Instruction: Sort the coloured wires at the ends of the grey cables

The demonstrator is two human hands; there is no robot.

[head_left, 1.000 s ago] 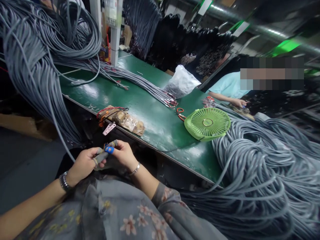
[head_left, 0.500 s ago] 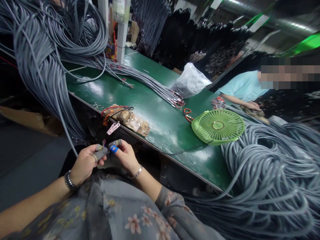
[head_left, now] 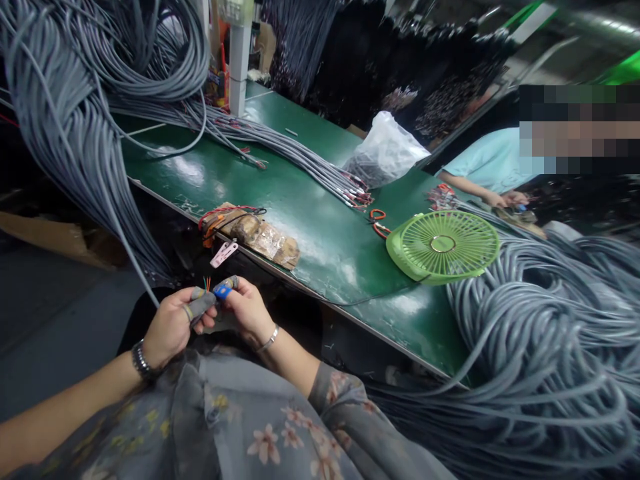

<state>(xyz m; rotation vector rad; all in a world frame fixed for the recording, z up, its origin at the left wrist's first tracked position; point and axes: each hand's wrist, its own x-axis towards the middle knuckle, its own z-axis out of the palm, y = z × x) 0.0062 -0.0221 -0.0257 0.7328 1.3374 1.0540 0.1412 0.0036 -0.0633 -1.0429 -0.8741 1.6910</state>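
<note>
My left hand (head_left: pixel 173 325) is closed round the end of a grey cable (head_left: pixel 131 257), held over my lap; thin coloured wires (head_left: pixel 206 283) stick up from the cable's stripped end. The fingertips wear grey cloth covers. My right hand (head_left: pixel 245 308) pinches at those wires from the right, its thumb wrapped in blue tape (head_left: pixel 223 291). Both hands meet just below the near edge of the green table (head_left: pixel 300 220). The cable runs up and left into a hanging grey bundle (head_left: pixel 65 120).
On the table lie a brown taped block with red wires (head_left: pixel 255 235), a green round fan (head_left: pixel 444 245), small orange-handled cutters (head_left: pixel 379 221), a row of grey cables (head_left: pixel 295 160) and a clear plastic bag (head_left: pixel 387 155). A large grey cable coil (head_left: pixel 545 340) fills the right. Another person's hands (head_left: pixel 505 199) work at the far end.
My hands stay together on the cable end; my right thumb and fingers have shifted slightly at the wires. The view has drifted a little.
</note>
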